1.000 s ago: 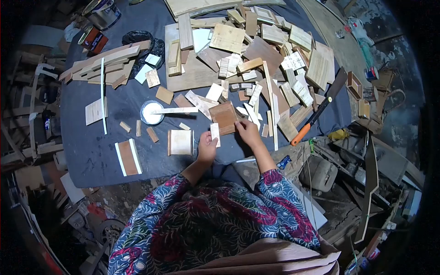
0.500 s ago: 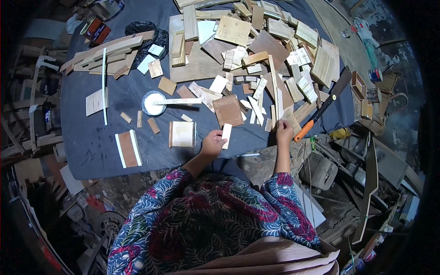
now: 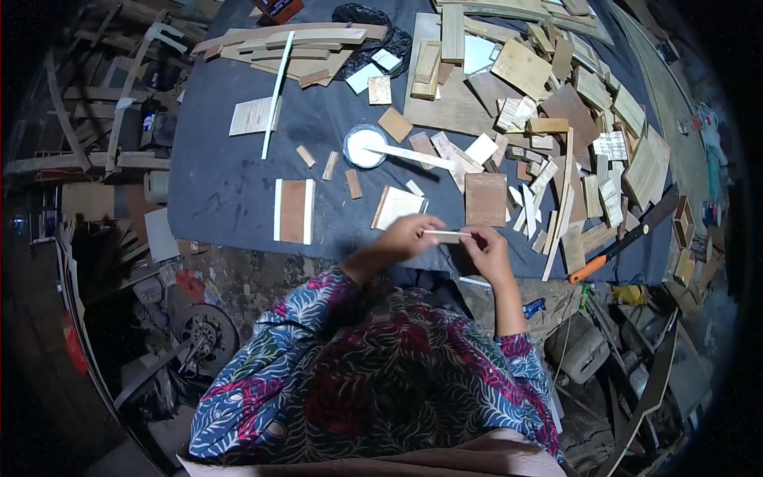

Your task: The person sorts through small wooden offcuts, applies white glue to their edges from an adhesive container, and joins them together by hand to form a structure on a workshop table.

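Between my hands is a small pale wood piece (image 3: 447,233), seen nearly edge-on. My left hand (image 3: 404,237) pinches its left end, slightly blurred. My right hand (image 3: 488,253) has its fingertips closed on the other end. Just beyond my left hand lies a light square block with brown edging (image 3: 400,208), partly covered by that hand. A brown square board (image 3: 486,199) rests beyond my right hand. Farther off stands a tub of white glue-like paste (image 3: 365,146) with a flat wooden stick (image 3: 413,157) laid across it.
On the dark cloth (image 3: 214,175) lies a brown panel with white side strips (image 3: 295,211). Heaped wood offcuts (image 3: 524,71) fill the back right. An orange-handled saw (image 3: 589,269) lies at the right edge, near long thin strips (image 3: 563,208).
My right hand has left the long strips at the right and come to the wood piece in my left hand. The piece has turned from upright to level. The view has shifted left.
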`<state>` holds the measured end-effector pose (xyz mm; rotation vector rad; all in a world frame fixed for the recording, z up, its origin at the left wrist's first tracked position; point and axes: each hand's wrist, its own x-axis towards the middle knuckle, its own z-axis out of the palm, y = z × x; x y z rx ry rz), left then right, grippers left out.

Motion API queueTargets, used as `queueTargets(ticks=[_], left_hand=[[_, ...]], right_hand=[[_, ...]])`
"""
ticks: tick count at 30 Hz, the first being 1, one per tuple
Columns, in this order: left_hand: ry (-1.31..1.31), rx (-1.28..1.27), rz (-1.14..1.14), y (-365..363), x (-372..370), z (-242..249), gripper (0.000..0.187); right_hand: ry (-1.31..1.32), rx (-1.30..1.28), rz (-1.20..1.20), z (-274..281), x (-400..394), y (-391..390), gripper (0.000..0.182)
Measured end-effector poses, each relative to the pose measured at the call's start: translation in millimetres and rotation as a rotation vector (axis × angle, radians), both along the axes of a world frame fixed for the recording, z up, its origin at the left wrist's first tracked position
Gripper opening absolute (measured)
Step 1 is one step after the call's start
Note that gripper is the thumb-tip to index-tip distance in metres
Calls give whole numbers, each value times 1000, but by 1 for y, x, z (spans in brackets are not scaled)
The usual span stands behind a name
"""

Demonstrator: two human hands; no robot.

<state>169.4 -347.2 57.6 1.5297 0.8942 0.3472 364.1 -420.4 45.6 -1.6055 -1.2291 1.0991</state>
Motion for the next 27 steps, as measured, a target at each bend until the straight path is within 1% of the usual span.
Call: queueTargets(ticks=[1, 2, 3, 4, 5, 7, 8, 9, 11, 12, 14, 15, 17, 19, 20, 23, 27], left_hand=[[27, -102, -2, 8, -10, 7, 24], [21, -110, -2, 12, -20, 10, 24], [28, -106, 51, 14, -29, 11, 22], [37, -102, 104, 14, -39, 11, 21], [34, -110, 106, 12, -48, 9, 21], [57, 430, 3, 4, -65, -2, 13], [-17, 556, -2, -3, -72, -13, 10], [-20, 550, 0, -10, -81, -23, 10], [24, 486, 106, -25, -95, -39, 12], [21, 480, 104, -30, -100, -44, 12], [84, 529, 188, -36, -108, -55, 11], [81, 519, 189, -35, -107, -51, 11], [134, 665, 330, -29, -106, -43, 12], [144, 678, 352, -21, -111, -50, 13], [152, 696, 373, -16, -114, -53, 13], [129, 762, 316, -6, -119, -62, 14], [106, 714, 249, -2, -122, -58, 16]], right_hand=[[-5, -5, 0, 4, -5, 5, 13], [-21, -19, 56, 7, -11, 9, 12], [-35, -35, 113, 10, -18, 11, 11], [-39, -5, 151, 12, -28, 12, 11], [-95, 37, 187, 15, -36, 10, 10], [-169, 143, 266, 7, -49, 4, 9], [-229, 186, 300, 4, -54, 0, 8], [-231, 179, 302, -2, -59, -5, 8], [-299, 211, 306, -17, -68, -15, 9], [-311, 201, 305, -21, -73, -18, 11], [-350, 233, 288, -24, -83, -20, 12], [-386, 272, 274, -21, -89, -19, 12], [-402, 297, 265, -14, -97, -9, 12], [-534, 344, 244, -12, -104, 0, 11], [-530, 341, 247, -14, -108, 3, 11], [-525, 339, 181, -21, -115, 7, 10], [-521, 311, 153, -21, -116, 3, 10]])
